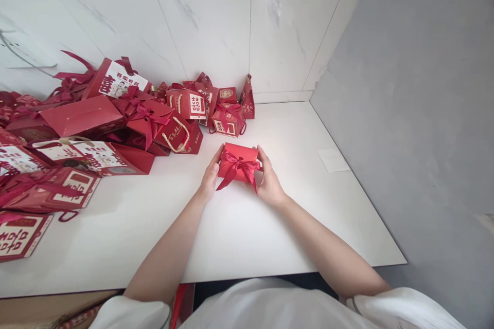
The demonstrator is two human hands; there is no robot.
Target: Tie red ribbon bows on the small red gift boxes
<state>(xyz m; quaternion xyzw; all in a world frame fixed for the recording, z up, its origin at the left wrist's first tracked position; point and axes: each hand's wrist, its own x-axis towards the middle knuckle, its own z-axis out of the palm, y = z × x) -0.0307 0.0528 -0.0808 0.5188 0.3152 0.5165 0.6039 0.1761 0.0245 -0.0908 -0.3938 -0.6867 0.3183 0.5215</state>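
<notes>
Between my two hands is a small bright red gift box (234,150), with a darker red ribbon bow (239,165) tied on its top and the ribbon tails hanging over the near side. My left hand (210,174) is closed against the box's left side. On the opposite side, my right hand (269,177) grips the box, its thumb and fingers along the edge. The undersides of both hands and the bottom of the box are hidden. Just beyond, a small red box with a ribbon (228,119) stands at the end of the pile.
A heap of red gift boxes (83,115) with ribbons and cord handles covers the left of the white table (309,216). Marbled wall tiles (216,20) rise behind it, and a grey wall (409,87) borders the right. A whitish square (333,160) lies near the right edge.
</notes>
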